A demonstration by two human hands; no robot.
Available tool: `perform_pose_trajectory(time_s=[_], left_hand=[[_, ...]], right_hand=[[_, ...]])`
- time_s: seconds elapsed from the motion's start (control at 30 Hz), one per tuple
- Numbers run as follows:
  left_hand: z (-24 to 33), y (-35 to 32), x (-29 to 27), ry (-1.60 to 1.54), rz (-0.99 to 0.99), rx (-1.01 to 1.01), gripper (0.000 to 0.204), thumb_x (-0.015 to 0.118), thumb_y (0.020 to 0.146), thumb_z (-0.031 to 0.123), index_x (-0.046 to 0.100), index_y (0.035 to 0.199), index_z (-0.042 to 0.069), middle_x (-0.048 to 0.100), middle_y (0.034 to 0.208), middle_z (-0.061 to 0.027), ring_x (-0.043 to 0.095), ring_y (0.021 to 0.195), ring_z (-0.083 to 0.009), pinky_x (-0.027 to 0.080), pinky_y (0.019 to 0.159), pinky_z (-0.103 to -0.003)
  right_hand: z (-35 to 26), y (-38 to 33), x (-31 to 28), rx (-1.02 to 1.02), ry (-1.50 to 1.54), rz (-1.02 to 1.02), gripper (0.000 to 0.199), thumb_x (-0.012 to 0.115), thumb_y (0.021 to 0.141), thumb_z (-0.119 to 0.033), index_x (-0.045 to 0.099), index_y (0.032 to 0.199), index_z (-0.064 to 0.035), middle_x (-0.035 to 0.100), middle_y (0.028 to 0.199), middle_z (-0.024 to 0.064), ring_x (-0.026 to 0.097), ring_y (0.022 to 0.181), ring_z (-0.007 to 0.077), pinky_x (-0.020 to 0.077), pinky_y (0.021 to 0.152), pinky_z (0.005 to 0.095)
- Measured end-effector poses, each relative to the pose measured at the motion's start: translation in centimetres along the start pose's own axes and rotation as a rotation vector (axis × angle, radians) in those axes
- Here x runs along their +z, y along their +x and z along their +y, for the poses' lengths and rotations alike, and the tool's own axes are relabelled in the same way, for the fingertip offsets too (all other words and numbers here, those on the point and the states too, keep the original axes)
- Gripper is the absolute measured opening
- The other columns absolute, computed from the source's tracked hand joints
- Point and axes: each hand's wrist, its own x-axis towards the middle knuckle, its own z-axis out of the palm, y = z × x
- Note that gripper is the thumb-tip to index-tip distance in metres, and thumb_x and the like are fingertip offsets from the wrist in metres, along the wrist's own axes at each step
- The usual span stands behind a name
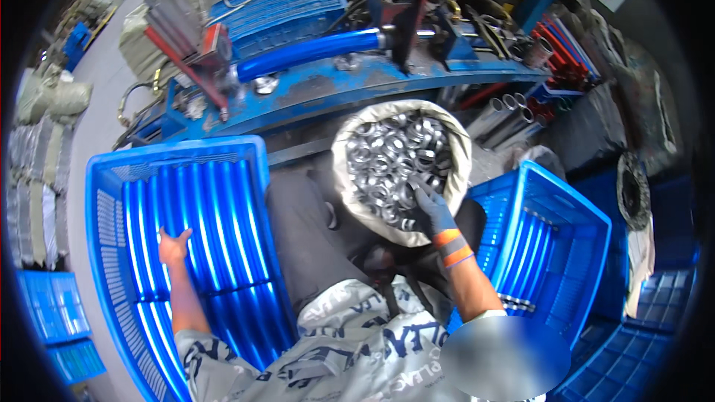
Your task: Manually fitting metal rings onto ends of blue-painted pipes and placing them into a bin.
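My left hand (173, 246) is bare and reaches into the blue crate (91, 201) at my left. Its thumb and fingers are spread over the shiny blue tubes (229, 223), which lie side by side there. My right hand (434, 208) wears a dark grey-blue glove with an orange-striped cuff. It dips into a pale fabric sack (342, 156) full of silvery metal rings (387, 152). The gloved fingers are drawn together among the rings; whatever lies between them is hidden. The sack stands between my legs.
A blue workbench (298, 108) runs across the front, with another blue tube (309, 54) set between its fixtures. At my right, a second blue crate (570, 205) holds more tubes (525, 253). Bare metal pipes (491, 119) lie beyond it.
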Motion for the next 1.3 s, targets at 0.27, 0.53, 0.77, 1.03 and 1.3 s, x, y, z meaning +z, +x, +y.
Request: perform_pose_trajectory(time_s=[0.27,0.53,0.77,1.03,1.3], left_hand=[[12.7,-13.6,-11.9,-0.424,0.065,0.541,0.067,0.088,0.086,0.023,0.069,0.149,0.008,0.084,0.122,-0.0246,0.083,0.113,-0.0435,0.064,0.098,-0.051],[23.2,-28.0,-22.2,-0.396,-0.196,1.218,0.061,0.084,0.072,0.012,0.076,0.133,0.009,0.078,0.108,-0.0151,0.077,0.103,-0.0397,0.063,0.089,-0.051],[24.2,-27.3,-20.1,-0.328,-0.293,1.29,0.062,0.084,0.072,0.013,0.075,0.134,0.01,0.076,0.106,-0.0139,0.075,0.1,-0.0392,0.061,0.086,-0.051],[25.5,-26.1,-17.6,-0.357,-0.301,1.272,0.06,0.085,0.07,0.01,0.076,0.129,0.009,0.074,0.098,-0.0144,0.075,0.094,-0.0397,0.06,0.083,-0.051],[25.5,-26.5,-15.4,-0.446,-0.278,1.155,0.067,0.089,0.072,0.009,0.076,0.138,0.009,0.078,0.11,-0.0157,0.078,0.1,-0.0373,0.063,0.087,-0.044]], right_hand=[[-6.4,-6.1,5.9,-0.014,0.363,-0.272,0.106,0.085,0.102,-0.058,0.036,0.183,-0.0095,0.073,0.144,0.0101,0.078,0.128,0.0323,0.0718,0.097,0.046],[-10.5,-8.5,8.9,-0.211,-0.184,-0.398,0.109,0.095,0.086,0.008,0.037,0.178,0.0062,0.068,0.158,0.0158,0.066,0.145,0.0236,0.0505,0.125,0.0406],[-8.4,-6.6,7.5,-0.189,0.202,-0.455,0.12,0.097,0.082,0.01,0.034,0.182,-0.0029,0.065,0.163,0.0197,0.067,0.145,0.0273,0.0546,0.123,0.043],[-8.0,-5.0,6.5,-0.128,-0.058,-0.353,0.076,0.077,0.1,0.003,0.051,0.171,0.0083,0.069,0.158,0.0153,0.067,0.14,0.0186,0.0544,0.119,0.0354],[-7.7,1.0,4.7,-0.263,-0.327,-0.215,0.061,0.069,0.116,-0.015,0.054,0.172,0.0033,0.08,0.13,0.0043,0.071,0.109,0.0084,0.0587,0.097,0.026]])
